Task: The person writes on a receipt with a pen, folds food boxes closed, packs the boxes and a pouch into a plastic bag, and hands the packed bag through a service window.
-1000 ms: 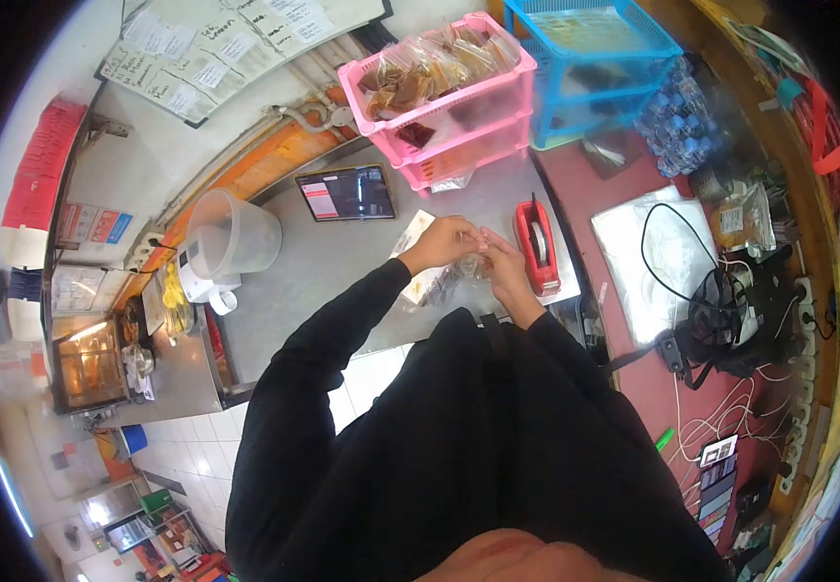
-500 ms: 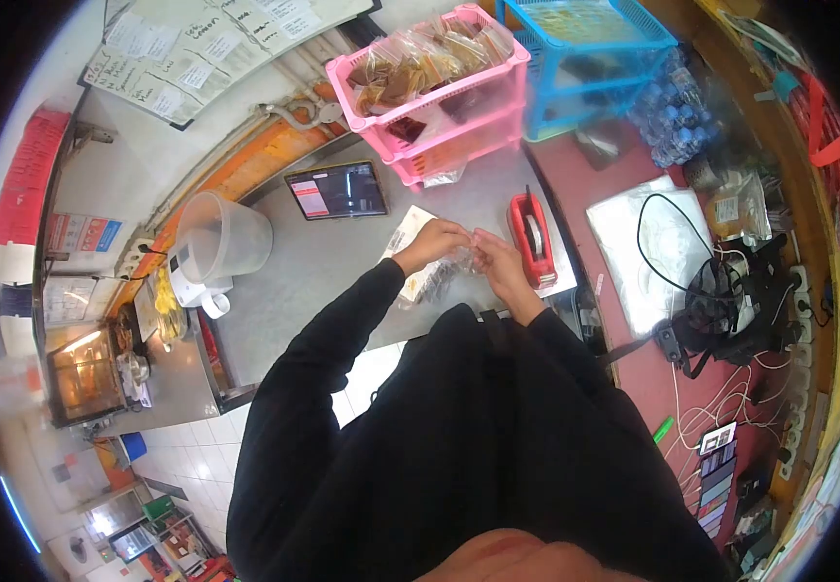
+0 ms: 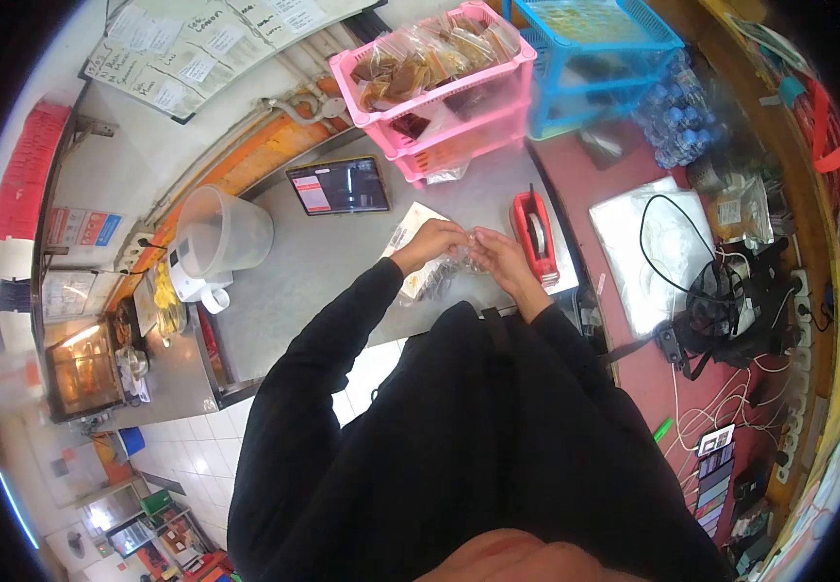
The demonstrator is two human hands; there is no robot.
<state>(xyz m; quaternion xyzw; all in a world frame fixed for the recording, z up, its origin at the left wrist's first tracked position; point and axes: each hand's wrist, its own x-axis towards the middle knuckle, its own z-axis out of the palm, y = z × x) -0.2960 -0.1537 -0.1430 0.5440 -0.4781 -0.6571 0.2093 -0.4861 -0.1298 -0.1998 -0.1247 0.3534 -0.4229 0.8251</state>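
Observation:
My left hand [image 3: 432, 243] and my right hand [image 3: 499, 257] meet fingertip to fingertip above the metal counter [image 3: 313, 281]. Both are closed in a pinch on the top edge of a clear plastic bag [image 3: 457, 269], which hangs crumpled below the fingers. What the bag contains is too small to make out. Under the hands lies a pale printed paper or packet [image 3: 412, 225], partly covered by the bag and my left hand. Just right of my right hand stands a red tape dispenser [image 3: 533, 241] with a roll in it.
Behind the hands are a tablet [image 3: 339, 185], a pink basket [image 3: 459, 114] of small filled bags and a blue basket rack [image 3: 590, 92]. A clear tub [image 3: 235, 233] stands left beside a white printer [image 3: 194, 283]. Plastic sheets [image 3: 638, 262] and cables [image 3: 721, 378] lie on the red table.
The view has shifted very slightly. Both hands stay together at the bag, with only small finger movements.

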